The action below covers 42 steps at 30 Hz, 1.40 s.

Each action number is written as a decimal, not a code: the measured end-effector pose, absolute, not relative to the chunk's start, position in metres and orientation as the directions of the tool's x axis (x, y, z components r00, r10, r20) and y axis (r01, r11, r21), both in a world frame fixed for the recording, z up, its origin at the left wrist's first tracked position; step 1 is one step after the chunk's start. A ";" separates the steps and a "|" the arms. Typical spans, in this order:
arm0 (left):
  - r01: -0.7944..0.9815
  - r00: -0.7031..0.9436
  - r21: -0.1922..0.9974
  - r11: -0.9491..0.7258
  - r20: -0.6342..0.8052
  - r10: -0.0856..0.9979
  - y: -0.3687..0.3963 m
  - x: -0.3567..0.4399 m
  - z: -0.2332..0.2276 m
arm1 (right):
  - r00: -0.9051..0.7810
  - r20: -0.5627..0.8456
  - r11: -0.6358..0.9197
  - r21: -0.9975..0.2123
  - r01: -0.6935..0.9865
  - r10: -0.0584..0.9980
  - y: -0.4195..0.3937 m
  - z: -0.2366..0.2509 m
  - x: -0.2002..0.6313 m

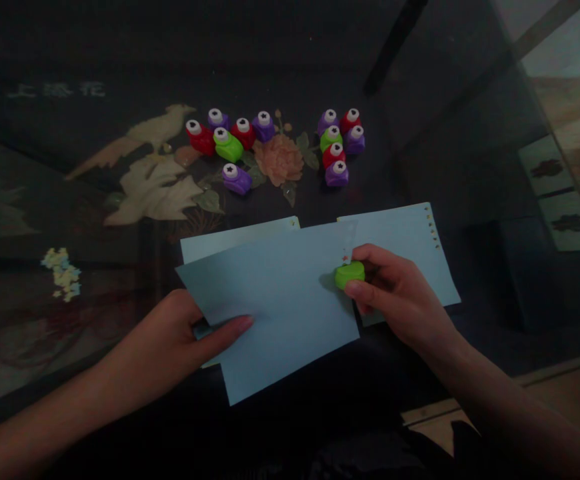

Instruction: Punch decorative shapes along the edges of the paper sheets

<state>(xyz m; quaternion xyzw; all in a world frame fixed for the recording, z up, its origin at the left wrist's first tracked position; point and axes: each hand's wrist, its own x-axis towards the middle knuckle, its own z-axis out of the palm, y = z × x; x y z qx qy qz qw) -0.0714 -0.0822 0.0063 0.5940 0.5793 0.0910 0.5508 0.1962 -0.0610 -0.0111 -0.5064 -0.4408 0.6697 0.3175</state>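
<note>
A light blue sheet of paper [285, 287] is pinched by my left hand [185, 333], thumb on top and fingers beneath. My right hand [395, 287] grips a green craft punch [349, 274] at the sheet's right edge. Small punched marks show along that edge just above the punch. How far the paper sits inside the punch's slot is hidden. Under the held sheet lies another blue sheet [230, 239] to the left. To the right, partly behind my right hand, is a sheet [395, 230] with a row of small holes along its right edge.
Several red, purple and green craft punches [229, 145] stand in a group at the back, with a second group [335, 140] to their right. A small heap of paper cut-outs [63, 273] lies at the left. The dark glossy table [290, 67] bears a bird-and-flower picture.
</note>
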 end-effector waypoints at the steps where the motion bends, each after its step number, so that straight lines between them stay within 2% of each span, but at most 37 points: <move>1: 0.588 0.318 0.761 0.273 -0.528 0.787 -0.082 -0.071 0.006 | -0.287 -0.395 -0.407 -0.913 0.019 0.872 -0.061 -0.011 0.196; 11: 0.586 0.332 0.754 0.297 -0.558 0.760 -0.081 -0.073 0.005 | -0.299 -0.393 -0.399 -0.916 0.042 0.870 -0.061 -0.014 0.198; 18: 0.608 0.314 0.755 0.245 -0.513 0.799 -0.079 -0.075 0.006 | -0.313 -0.422 -0.413 -0.905 0.098 0.851 -0.059 -0.008 0.196; 25: 0.637 0.298 0.723 0.266 -0.550 0.780 -0.077 -0.076 0.008 | -0.346 -0.436 -0.430 -0.897 0.099 0.830 -0.059 -0.002 0.196; 37: 0.648 0.253 0.722 0.243 -0.505 0.825 -0.074 -0.079 0.009 | -0.361 -0.404 -0.391 -0.913 0.113 0.840 -0.057 -0.001 0.201; 42: 0.586 0.228 0.744 0.322 -0.533 0.815 -0.071 -0.081 0.010 | -0.350 -0.403 -0.374 -0.915 0.150 0.846 -0.055 0.003 0.200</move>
